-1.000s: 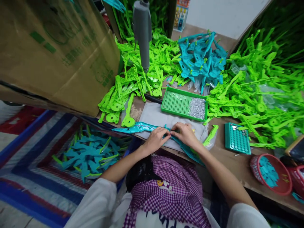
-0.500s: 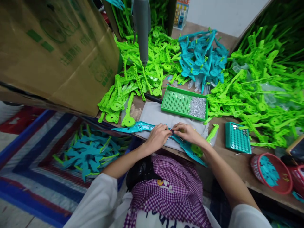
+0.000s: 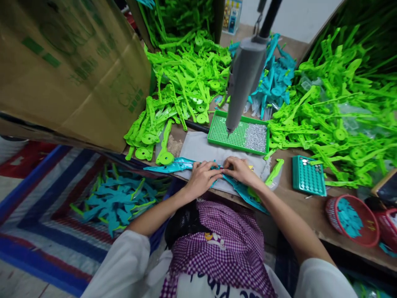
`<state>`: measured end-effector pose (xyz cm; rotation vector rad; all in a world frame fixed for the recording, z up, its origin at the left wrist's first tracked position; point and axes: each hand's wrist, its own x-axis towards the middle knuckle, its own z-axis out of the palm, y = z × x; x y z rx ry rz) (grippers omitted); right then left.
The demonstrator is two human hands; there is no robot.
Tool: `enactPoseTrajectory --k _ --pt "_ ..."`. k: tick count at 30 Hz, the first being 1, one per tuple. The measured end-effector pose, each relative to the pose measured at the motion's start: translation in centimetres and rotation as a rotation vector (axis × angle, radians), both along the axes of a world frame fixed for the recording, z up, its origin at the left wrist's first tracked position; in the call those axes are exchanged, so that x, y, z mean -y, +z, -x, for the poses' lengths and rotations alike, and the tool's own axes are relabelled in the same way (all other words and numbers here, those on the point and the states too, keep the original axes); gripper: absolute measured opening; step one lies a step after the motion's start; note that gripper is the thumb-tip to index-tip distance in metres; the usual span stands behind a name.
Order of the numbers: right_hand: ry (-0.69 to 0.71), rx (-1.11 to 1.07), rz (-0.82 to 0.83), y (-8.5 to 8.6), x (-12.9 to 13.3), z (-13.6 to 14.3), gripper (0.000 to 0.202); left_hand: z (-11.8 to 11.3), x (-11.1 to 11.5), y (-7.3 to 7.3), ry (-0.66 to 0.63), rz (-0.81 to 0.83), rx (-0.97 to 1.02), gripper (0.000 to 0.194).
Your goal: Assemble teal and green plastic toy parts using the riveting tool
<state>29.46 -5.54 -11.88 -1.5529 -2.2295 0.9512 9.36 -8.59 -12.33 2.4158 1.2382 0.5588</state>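
Observation:
A long, angled blue plastic part (image 3: pixel 169 167) lies along the table's front edge, its right arm running down toward my apron. My left hand (image 3: pixel 201 178) is closed over its middle, fingers curled on top. From the other side my right hand (image 3: pixel 240 170) pinches at the same middle spot, fingertips close to those of the left. What exactly sits between the fingertips is hidden. A bright green piece shows under my right wrist, by the blue part's right arm. Beneath the hands is a pale grey cloth (image 3: pixel 195 145).
A grey electric screwdriver (image 3: pixel 246 78) hangs over the green tray (image 3: pixel 228 131), which holds small silver screws. Piles of green parts (image 3: pixel 186 70) and blue parts (image 3: pixel 279 78) stand behind. To the right are a teal tray (image 3: pixel 308 176) and a red basket (image 3: pixel 369 225). A cardboard box (image 3: pixel 77 74) rises at left.
The hanging screwdriver has swung right and nearer, now in front of the green tray and blue pile. Both hands stay at the blue part's middle, with slight finger shifts.

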Motion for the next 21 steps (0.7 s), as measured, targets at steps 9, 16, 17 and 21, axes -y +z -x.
enactPoseTrajectory --k 9,16,17,21 --pt "0.067 -0.044 0.128 1.3 -1.4 -0.7 0.012 1.5 1.4 0.4 -0.121 -0.029 -0.213 0.059" --pt "0.088 0.210 -0.269 1.8 4.7 -0.7 0.036 0.9 2.0 -0.8 -0.034 -0.102 -0.223 0.049" --pt "0.089 0.287 -0.308 1.7 5.5 -0.2 0.038 0.8 2.0 -1.0 -0.029 -0.116 -0.223 0.048" --pt "0.078 0.401 -0.375 1.3 7.1 1.4 0.041 0.9 1.8 -1.6 -0.034 -0.196 -0.219 0.047"
